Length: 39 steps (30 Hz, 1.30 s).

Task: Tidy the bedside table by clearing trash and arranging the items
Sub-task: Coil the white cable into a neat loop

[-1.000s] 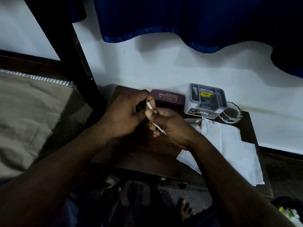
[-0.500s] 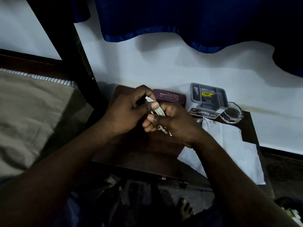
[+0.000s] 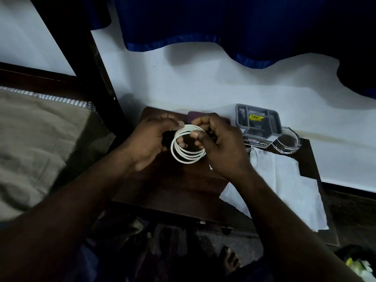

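While we look down from the head view, one dark blue curtain fills the twelve o'clock side against a pale wall, and one bed with a tan cover and a striped edge takes the nine o'clock side. Between them, at the centre, stands one dark wooden worktop.

On its four o'clock part lies one white sheet, flat, with a corner hanging past the worktop's near edge.

We count two bare hands, both raised over the middle of the worktop. Our left hand comes in from seven o'clock and our right hand from five o'clock. Each has its fingers curled and pinches the same white cable, which is wound into one round coil of about four turns. The left hand grips the coil at its ten o'clock side, with fingertips poking through the ring. The right hand grips it at its two o'clock side, thumb pressed on the turns. The coil hangs between the hands, above the wood and not resting on it.

At two o'clock from the hands sits one grey organiser with several compartments and one yellow label inside. Just beside it, at its four o'clock, is one clear glass dish. One purple case shows only as a small corner at twelve o'clock behind the hands, near the wall. One bare foot is on the floor at six o'clock.
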### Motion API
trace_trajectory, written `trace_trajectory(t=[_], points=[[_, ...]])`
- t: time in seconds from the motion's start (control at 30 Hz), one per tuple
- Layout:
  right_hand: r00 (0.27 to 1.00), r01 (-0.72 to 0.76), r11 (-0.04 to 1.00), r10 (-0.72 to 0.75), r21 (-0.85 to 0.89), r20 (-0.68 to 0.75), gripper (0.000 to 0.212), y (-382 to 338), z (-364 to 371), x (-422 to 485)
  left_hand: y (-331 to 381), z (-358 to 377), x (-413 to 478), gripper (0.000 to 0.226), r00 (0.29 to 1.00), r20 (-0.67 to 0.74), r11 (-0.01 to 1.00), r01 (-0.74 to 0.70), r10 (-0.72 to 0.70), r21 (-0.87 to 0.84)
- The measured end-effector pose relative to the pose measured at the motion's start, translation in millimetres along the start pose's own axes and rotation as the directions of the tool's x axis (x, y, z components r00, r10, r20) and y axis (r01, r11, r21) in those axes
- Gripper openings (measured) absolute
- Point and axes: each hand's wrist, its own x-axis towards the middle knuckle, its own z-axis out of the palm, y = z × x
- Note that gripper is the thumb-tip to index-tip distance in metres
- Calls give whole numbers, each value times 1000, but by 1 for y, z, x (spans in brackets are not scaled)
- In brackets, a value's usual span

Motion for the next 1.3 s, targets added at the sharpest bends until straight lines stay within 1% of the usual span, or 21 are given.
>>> trace_trajectory(t=[0.1, 0.17, 0.23, 0.3, 0.37, 0.5, 0.6, 0.7, 0.8, 0.9, 1.0, 1.03, 1.13, 1.23, 1.3], points=[[996, 84, 991, -81, -100, 33, 15, 0, 0, -1, 0, -1, -1, 13, 997, 43, 998, 65, -65, 6], [995, 99, 985, -95, -142, 39, 14, 1, 1, -3, -1, 0, -1, 19, 992, 109, 997, 70, -67, -24], [996, 86, 983, -83, -165, 29, 13, 1, 0, -3, -1, 0, -2, 18, 985, 172, 998, 32, -24, -47], [997, 84, 980, -82, -180, 16, 13, 1, -1, -3, -4, -1, -2, 34, 980, 200, 1000, -24, 23, 3], [996, 87, 977, -90, -194, -9, 12, 1, -2, -2, -7, 0, -2, 42, 982, 180, 997, -63, 55, 36], [994, 71, 966, -91, -247, -68, 20, 5, -4, 0, -10, 1, 1, 26, 996, 60, 996, -57, 61, -67], [993, 55, 967, -79, -248, -87, 16, 8, -5, 2, -11, -1, 3, 18, 997, 42, 994, -56, 60, -98], [993, 81, 964, -100, -252, -64, 12, 8, -3, 1, -12, 2, 1, 14, 995, 74, 993, -54, 62, -104], [994, 85, 966, -100, -245, -50, 14, 7, -2, 1, -14, 6, 2, 13, 993, 43, 993, -109, 110, -46], [996, 87, 965, -89, -246, 4, 17, 6, -1, 0, -16, 7, 2, 9, 994, 27, 994, -107, 108, -13], [995, 99, 960, -92, -263, 38, 19, 5, -1, -1, -19, 8, 1, 31, 995, 43, 995, -85, 86, -43], [995, 94, 966, -86, -242, 44, 20, 4, -2, -1, -19, 8, 1, 34, 996, 30, 996, -77, 78, -49], [996, 70, 977, -57, -202, 70, 25, 0, -3, -1, -18, 4, 4, 27, 998, -41, 997, -51, 48, -56], [997, 65, 957, -48, -283, 67, 23, 2, -5, 0, -16, 1, 6, 30, 993, -115, 998, -14, 7, -58], [998, 63, 952, -60, -299, 19, 21, 2, -6, 0, -15, 1, 6, 29, 997, -72, 994, 30, -38, -105]])
